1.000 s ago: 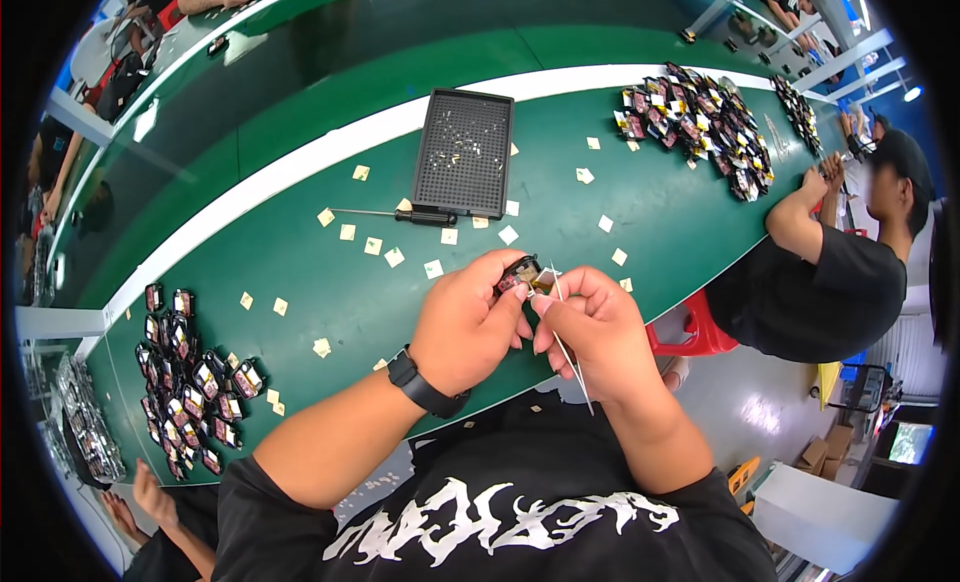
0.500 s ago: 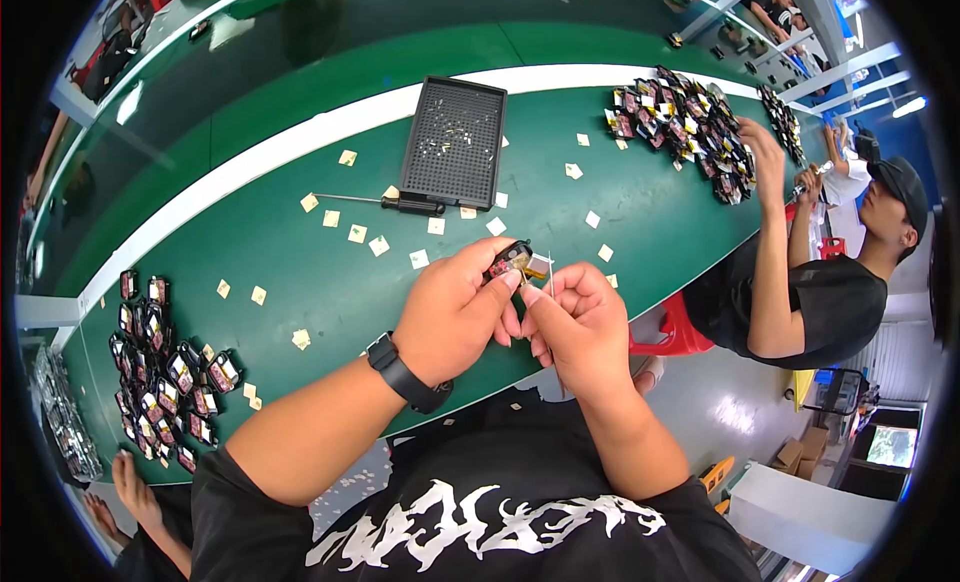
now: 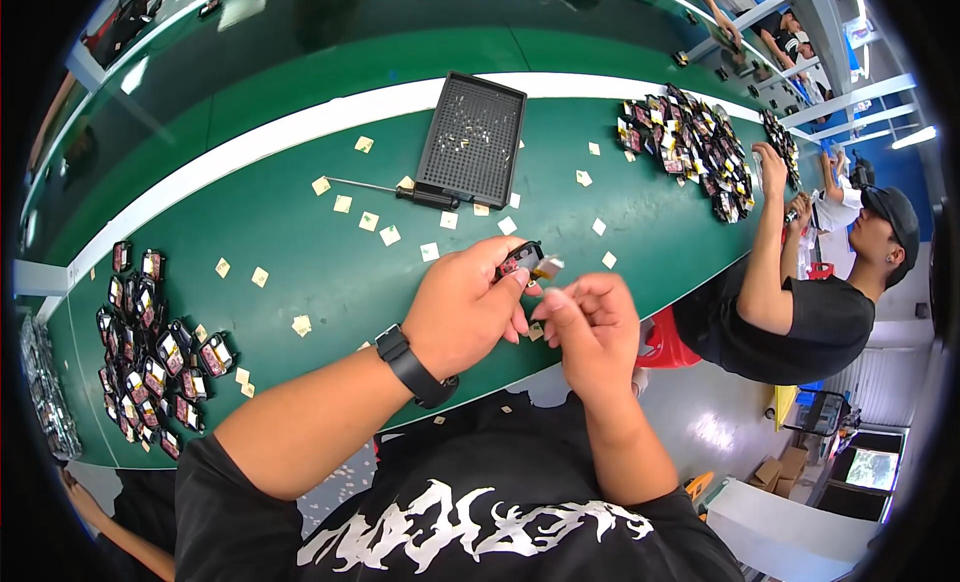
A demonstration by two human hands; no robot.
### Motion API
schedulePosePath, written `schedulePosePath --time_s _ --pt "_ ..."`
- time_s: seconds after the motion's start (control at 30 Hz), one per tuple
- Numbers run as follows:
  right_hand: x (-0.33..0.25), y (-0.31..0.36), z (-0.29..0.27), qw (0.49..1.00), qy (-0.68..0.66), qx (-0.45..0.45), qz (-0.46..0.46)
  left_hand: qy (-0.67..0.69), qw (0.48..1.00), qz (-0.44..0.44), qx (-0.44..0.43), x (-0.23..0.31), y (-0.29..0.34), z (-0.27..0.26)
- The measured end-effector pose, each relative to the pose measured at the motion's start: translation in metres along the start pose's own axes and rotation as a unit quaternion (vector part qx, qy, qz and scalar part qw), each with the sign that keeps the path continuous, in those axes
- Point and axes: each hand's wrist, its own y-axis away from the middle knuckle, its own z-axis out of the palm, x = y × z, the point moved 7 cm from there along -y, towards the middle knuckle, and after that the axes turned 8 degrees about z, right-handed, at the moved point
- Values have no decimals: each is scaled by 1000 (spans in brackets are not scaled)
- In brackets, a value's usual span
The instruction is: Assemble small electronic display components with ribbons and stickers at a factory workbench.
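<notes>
My left hand (image 3: 468, 300), with a dark watch on the wrist, is closed round a small black electronic housing (image 3: 517, 258). Its thumb presses on the near side. A silvery and yellow-brown flap (image 3: 547, 269) sticks out from the housing's right side. Just to the right of it is my right hand (image 3: 592, 327), thumb and forefinger drawn together and the other fingers curled. What that pinch holds, if anything, I cannot make out. Both hands are above the near edge of the green table (image 3: 330, 272).
A black perforated tray (image 3: 434, 187) with tiny pieces lies ahead, a screwdriver (image 3: 425, 195) against its near end. Small pale square papers (image 3: 369, 222) are scattered about. Piles of similar housings lie left (image 3: 150, 357) and far right (image 3: 690, 142). At right sits a co-worker (image 3: 800, 292).
My right hand has moved slightly right and down, away from the housing. The thin metal tool seen upright in it before no longer shows clearly. The flap now sits more tilted.
</notes>
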Motion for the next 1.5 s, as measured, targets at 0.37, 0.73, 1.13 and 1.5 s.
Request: schedulePosePath --time_s 0.37,0.73,1.13,1.5 --pt "-17 -19 -6 993 104 -31 51 -24 1000 -16 -1 1 2 3" --pt "-10 -19 -3 995 81 -28 55 -35 999 -26 4 2 1 2" --pt "1 -31 -6 990 78 -27 111 -40 998 -2 -44 2 -2 5" --pt "-1 -46 -9 964 34 -107 241 -49 992 -23 -117 5 -3 11"
